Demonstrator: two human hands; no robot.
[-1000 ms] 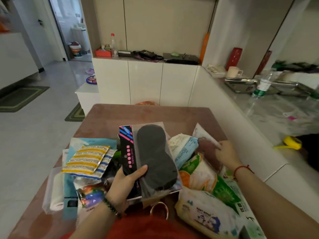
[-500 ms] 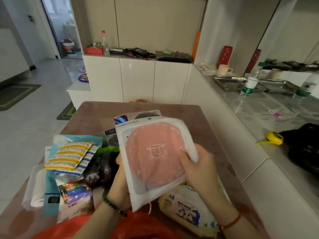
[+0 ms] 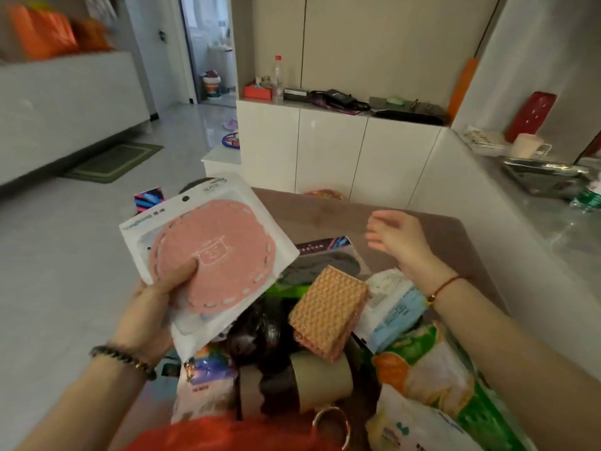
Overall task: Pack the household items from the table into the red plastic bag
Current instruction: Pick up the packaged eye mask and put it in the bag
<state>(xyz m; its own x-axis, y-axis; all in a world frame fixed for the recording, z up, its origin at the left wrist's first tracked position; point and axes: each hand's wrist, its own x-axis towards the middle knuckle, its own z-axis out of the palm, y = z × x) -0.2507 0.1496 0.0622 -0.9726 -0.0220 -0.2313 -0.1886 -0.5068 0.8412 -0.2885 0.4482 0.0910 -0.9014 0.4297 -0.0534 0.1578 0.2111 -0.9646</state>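
Head view: left hand point(image 3: 153, 307) clamps a flat packet point(image 3: 208, 255) with a pink round mat inside, thumb pressed on its face, lifted above the pile at the left. Behind it sits another pack, which seems also to be in that hand, though the grip is hidden. Right hand point(image 3: 398, 237) hangs empty, fingers spread, over the table point(image 3: 422, 229), well apart from the packet. Red bag point(image 3: 227, 434) lies at the bottom edge, directly below the packet and closest to the person; its mouth is out of sight. Sponge point(image 3: 328, 312), a black roll point(image 3: 260, 333) and wipes point(image 3: 422, 428) still crowd the table between the hands. Judged next: the packet goes straight down and toward the body, and the left hand is the nearer
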